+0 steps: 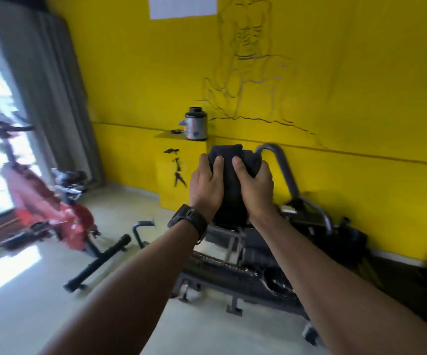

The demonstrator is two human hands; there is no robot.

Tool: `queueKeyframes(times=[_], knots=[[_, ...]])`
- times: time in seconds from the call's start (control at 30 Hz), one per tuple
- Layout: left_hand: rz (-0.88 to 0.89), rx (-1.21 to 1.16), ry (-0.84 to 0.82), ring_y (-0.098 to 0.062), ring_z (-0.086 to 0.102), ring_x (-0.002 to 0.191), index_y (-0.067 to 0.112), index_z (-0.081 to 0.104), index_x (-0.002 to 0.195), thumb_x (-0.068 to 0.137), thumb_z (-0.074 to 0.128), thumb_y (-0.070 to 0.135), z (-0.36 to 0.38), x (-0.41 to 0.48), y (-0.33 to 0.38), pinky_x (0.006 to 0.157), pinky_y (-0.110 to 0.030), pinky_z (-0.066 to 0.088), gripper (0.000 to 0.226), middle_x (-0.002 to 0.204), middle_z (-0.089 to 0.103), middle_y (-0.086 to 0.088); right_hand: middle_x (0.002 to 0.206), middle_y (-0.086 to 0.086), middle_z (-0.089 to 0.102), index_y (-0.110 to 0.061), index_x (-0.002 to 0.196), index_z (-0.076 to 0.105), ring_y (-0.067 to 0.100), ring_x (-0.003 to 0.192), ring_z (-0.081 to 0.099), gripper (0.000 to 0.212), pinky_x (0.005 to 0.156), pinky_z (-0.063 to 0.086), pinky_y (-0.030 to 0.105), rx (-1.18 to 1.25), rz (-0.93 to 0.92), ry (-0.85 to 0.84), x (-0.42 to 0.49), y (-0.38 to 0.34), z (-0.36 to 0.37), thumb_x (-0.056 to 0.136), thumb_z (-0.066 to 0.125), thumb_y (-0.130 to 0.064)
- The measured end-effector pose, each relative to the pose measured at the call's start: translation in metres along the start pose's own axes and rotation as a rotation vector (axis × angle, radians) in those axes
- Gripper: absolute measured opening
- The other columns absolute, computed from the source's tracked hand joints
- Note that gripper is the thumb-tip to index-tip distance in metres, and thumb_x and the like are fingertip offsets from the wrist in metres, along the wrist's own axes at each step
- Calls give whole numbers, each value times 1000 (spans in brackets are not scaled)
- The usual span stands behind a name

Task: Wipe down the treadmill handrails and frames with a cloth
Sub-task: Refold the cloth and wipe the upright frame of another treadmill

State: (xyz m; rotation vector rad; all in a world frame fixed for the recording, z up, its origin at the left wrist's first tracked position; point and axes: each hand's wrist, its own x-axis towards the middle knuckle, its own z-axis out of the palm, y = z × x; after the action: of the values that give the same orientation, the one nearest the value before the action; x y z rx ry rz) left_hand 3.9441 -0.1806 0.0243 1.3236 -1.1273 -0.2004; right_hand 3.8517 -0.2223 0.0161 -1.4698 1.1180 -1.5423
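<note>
A bright yellow painted wall [335, 73] fills the space beyond the left hand [204, 185] and the right hand [254, 188]. Below and ahead of the wrists, the black metal treadmill frame [232, 275] sits low, its length running off down and to the right of the hands. Far out to the left of the left arm stands a red stationary exercise bike [40, 201] (too blurred to say more).

The coming stroke turns on the curved grey metal tube handrail [281, 160]. Its bend rises just beyond and to the right of the right hand. From there its long axis drops down and rightward to the frame, so the right hand is judged the nearer one.

The dark folded fabric cloth [229, 175] stands upright between the two hands, its top edge above the knuckles. Whether it already touches the tube's top cannot be told. Each hand grips its own side of the cloth, thumbs pressed on the near face and fingers curled behind.

Above and just left of the left hand, a silver cylindrical black-lidded jar [196, 124] rests on a yellow ledge [166, 135]. A black wristwatch [188, 221] circles the left wrist.
</note>
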Motion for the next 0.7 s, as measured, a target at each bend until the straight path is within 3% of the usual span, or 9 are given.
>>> queueKeyframes(times=[0.17, 0.27, 0.33, 0.47, 0.5, 0.6, 0.7], knots=[[-26, 204, 252, -43, 53, 86, 14, 39, 89, 103, 47, 32, -57, 58, -45, 66, -45, 36, 25, 85, 60, -18, 120, 7, 68, -12, 126, 58, 28, 109, 65, 52, 90, 54, 46, 79, -14, -268, 29, 7, 110, 93, 68, -50], [-42, 305, 370, -41, 56, 86, 14, 42, 89, 103, 47, 34, -93, 85, -73, 67, -46, 40, 25, 82, 58, -14, 121, 8, 69, -11, 127, 58, 28, 110, 65, 51, 92, 53, 45, 148, -28, -418, 40, 15, 177, 94, 66, -49], [-60, 386, 451, -39, 58, 87, 13, 44, 91, 103, 47, 35, -113, 99, -90, 66, -42, 38, 25, 80, 56, -9, 121, 7, 68, -11, 128, 59, 26, 109, 64, 50, 89, 52, 39, 184, -38, -516, 44, 19, 218, 95, 65, -49], [-164, 529, 635, -40, 58, 96, 16, 46, 104, 103, 45, 37, -161, 125, -114, 73, -42, 42, 21, 98, 64, -20, 119, 1, 63, -10, 133, 55, 16, 100, 59, 51, 71, 45, 17, 294, -29, -750, 39, 12, 293, 97, 64, -44], [-174, 562, 677, -38, 59, 94, 13, 49, 107, 103, 44, 38, -174, 128, -118, 75, -43, 44, 25, 98, 65, -17, 121, -1, 64, -11, 134, 54, 16, 102, 61, 53, 75, 49, 17, 341, -16, -818, 34, 9, 312, 96, 65, -47], [-204, 609, 785, -23, 60, 82, 14, 51, 103, 103, 43, 36, -216, 130, -126, 68, -39, 47, 23, 89, 63, 0, 120, -3, 69, -19, 136, 53, 17, 106, 68, 67, 90, 58, 42, 431, 24, -988, 12, 0, 364, 86, 66, -62], [-263, 710, 873, -21, 59, 83, 16, 52, 106, 104, 43, 37, -260, 126, -138, 66, -36, 43, 24, 94, 65, -1, 113, -3, 71, -28, 119, 58, 16, 102, 69, 42, 91, 58, 47, 501, 55, -1128, -19, -7, 410, 89, 67, -56]])
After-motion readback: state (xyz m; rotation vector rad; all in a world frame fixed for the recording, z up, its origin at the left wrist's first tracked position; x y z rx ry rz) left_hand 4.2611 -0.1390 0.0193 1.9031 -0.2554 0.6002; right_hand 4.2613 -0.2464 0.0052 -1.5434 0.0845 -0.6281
